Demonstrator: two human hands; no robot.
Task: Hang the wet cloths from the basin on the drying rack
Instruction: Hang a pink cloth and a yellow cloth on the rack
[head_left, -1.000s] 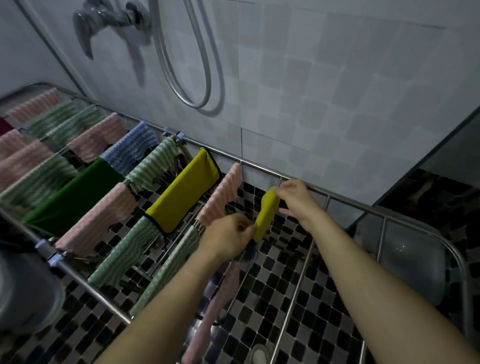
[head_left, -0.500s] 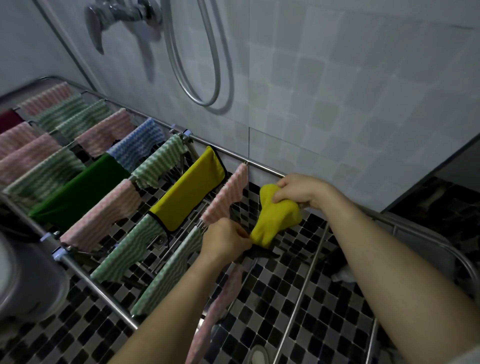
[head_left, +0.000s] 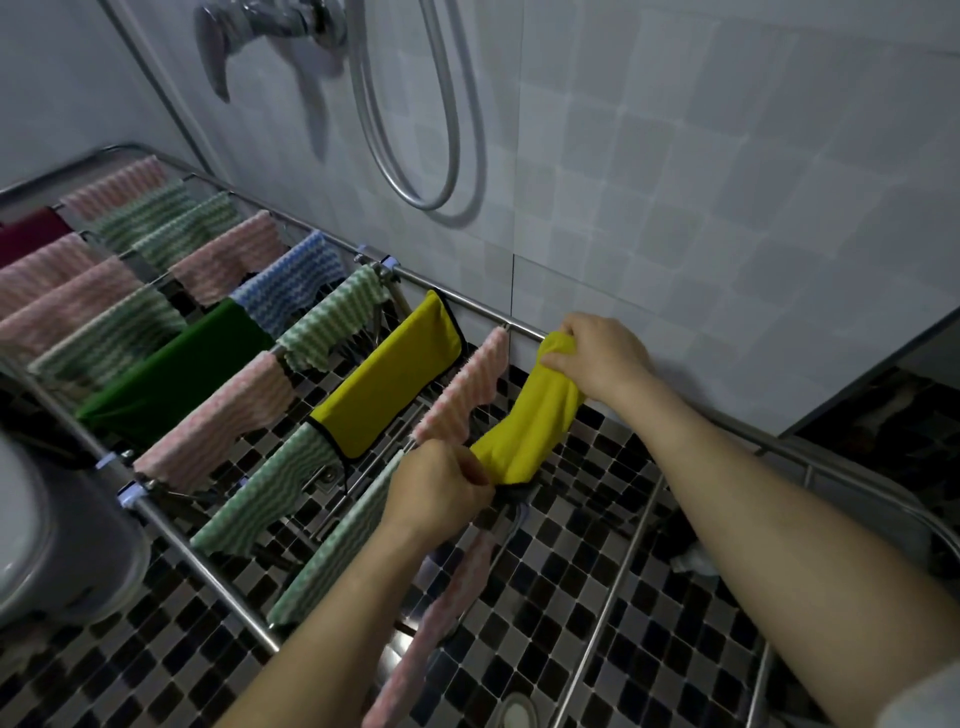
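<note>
A yellow cloth (head_left: 535, 423) stretches over a rail of the steel drying rack (head_left: 623, 561), just right of a pink striped cloth (head_left: 467, 395). My right hand (head_left: 602, 353) grips its far end beside the rack's back rail. My left hand (head_left: 441, 488) pinches its near end, where a dark edge shows. Several other cloths hang on the rack to the left: a black-trimmed yellow one (head_left: 389, 384), a dark green one (head_left: 171, 369), a blue striped one (head_left: 291, 286), plus pink and green striped ones.
A grey basin (head_left: 57, 545) sits at the left edge; its inside is hidden. A shower hose (head_left: 415, 130) and tap (head_left: 260, 31) hang on the tiled wall behind the rack. The rack's right rails (head_left: 758, 691) are bare above the mosaic floor (head_left: 571, 571).
The yellow cloth went from a narrow strip to a bunch and is now pulled out lengthwise. My right hand has moved toward the back rail; the left stayed at the near end.
</note>
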